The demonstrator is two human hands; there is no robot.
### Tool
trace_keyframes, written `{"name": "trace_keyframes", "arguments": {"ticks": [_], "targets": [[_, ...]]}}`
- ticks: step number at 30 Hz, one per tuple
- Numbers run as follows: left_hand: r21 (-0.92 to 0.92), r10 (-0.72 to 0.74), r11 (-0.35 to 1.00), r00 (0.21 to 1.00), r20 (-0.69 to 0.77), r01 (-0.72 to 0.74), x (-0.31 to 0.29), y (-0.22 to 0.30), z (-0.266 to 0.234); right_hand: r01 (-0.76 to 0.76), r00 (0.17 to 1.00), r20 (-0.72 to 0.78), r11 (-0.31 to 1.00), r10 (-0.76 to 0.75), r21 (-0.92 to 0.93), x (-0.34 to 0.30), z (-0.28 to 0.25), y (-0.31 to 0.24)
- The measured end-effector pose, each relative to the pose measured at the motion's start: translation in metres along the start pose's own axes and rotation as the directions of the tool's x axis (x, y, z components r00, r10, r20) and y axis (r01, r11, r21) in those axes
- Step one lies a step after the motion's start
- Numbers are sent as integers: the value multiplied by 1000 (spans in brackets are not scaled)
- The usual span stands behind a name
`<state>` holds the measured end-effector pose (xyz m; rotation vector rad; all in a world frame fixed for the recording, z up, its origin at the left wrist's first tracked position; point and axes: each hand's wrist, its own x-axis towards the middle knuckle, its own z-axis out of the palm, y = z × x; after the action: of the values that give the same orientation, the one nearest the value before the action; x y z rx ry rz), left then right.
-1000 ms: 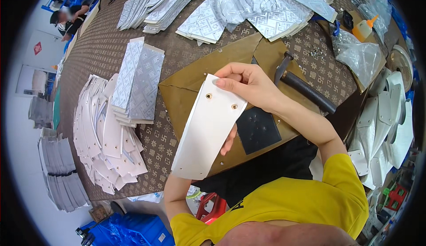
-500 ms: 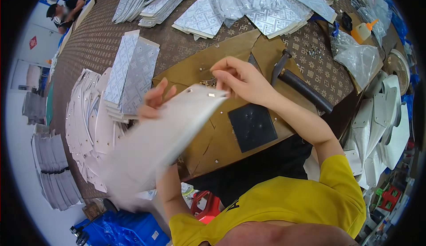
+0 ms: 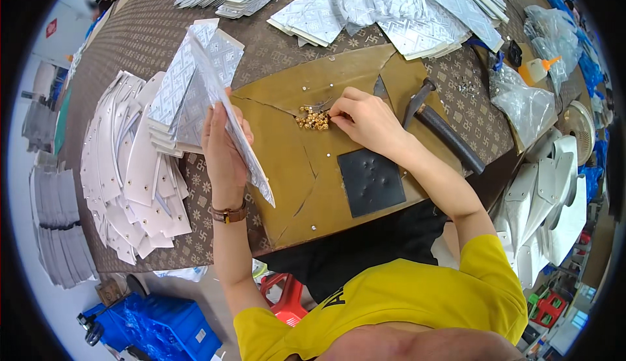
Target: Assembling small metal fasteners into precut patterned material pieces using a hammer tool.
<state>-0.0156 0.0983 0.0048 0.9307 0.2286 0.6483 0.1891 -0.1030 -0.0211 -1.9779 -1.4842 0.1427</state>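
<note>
My left hand (image 3: pixel 226 156) grips a thin panel (image 3: pixel 253 169) stood nearly on edge, with a silver-grey patterned face showing. My right hand (image 3: pixel 373 123) reaches to a small heap of gold metal fasteners (image 3: pixel 312 120), its thumb and fingers pinched together at the heap's right side. Whatever is between those fingertips is too small to make out. Under the heap lies a cracked brown board (image 3: pixel 280 195). A dented black square pad (image 3: pixel 370 185) sits on the board, below my right hand. Farther right, a hammer (image 3: pixel 451 138) with a dark handle rests across the board's edge.
White curved panels with studs (image 3: pixel 134 165) are piled at the left, beside a patterned grey stack (image 3: pixel 175 94). More patterned panels (image 3: pixel 310 12) lie along the back. At the right are a plastic bag (image 3: pixel 525 94), a glue bottle (image 3: pixel 536 69) and white folded pieces (image 3: pixel 541 195).
The white panel has swung from across the board to upright at the left, in my left hand. My right hand has left its corner and come down to the gold fasteners.
</note>
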Motion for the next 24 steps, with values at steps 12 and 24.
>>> {"name": "trace_keyframes", "arguments": {"ticks": [12,24], "targets": [[257,61,966,981,-187,-11,-5,-1,-2,-10,998,-55,999,8,-40,0,-2,3],[653,239,740,970,-34,-159,-14,8,24,20,999,30,1000,-21,18,-51,-39,-22]]}}
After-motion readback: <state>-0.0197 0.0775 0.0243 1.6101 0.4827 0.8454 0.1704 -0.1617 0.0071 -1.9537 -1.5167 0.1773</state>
